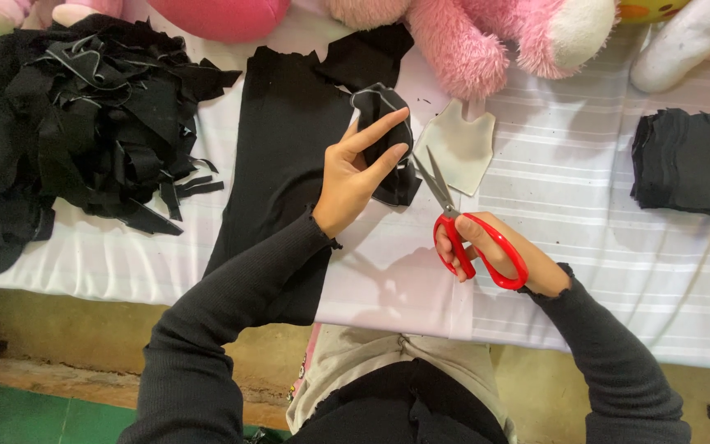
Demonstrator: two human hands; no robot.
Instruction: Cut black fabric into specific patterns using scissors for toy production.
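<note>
Black fabric piece [388, 148] at centre, pinched in left hand [355, 177]; red scissors [466, 230] gripped in right hand [495, 255] at 4 o'clock, blades at its edge. Scrap heap [84, 123] at 10, cut stack [692, 160] at 3, long cloth [281, 156] uncut; seemingly midway.

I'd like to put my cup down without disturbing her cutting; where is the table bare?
Bare striped cloth lies between the pale paper pattern and the neat black stack, and along the near edge right of the scissors. A smaller patch sits below the scrap heap. Crowded: around the left hand, the right hand and the plush toys.
</note>
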